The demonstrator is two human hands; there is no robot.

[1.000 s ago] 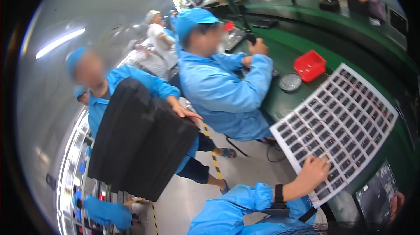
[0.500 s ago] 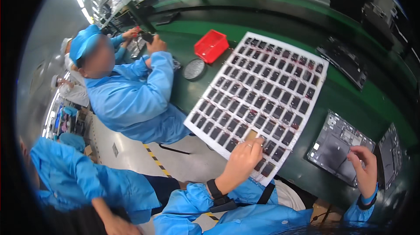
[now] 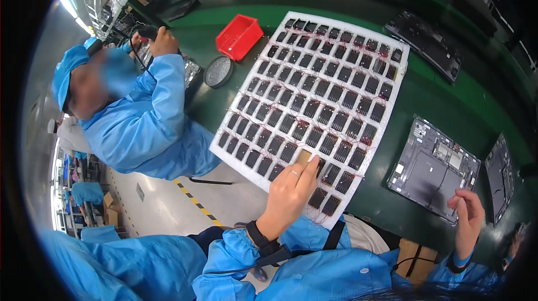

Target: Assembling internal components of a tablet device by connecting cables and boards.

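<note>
My left hand (image 3: 291,191) reaches over the near part of a white foam tray (image 3: 358,193), its thumb and fingers pinched at a small black module (image 3: 321,167). The fingertips partly cover that module, which sits at its slot. Beside them one slot shows a tan patch (image 3: 304,157). Rows of similar black rectangular modules with thin red wires fill the tray. To the right, my right hand (image 3: 469,222) hovers by the near right corner of an opened flat device housing (image 3: 426,175), fingers loosely bent and apart, nothing visible in them.
Another dark housing part (image 3: 499,177) stands at the far right, and a further one (image 3: 426,43) lies behind on the green bench (image 3: 386,133). A red bin (image 3: 239,36) and a round dark dish (image 3: 218,71) sit left of the tray. A co-worker in blue (image 3: 140,116) works at left.
The view has shifted, so the tray and bench sit farther left and higher. My left hand stays at the same spot on the tray. My right hand has drawn back from the housing, fingers loosening.
</note>
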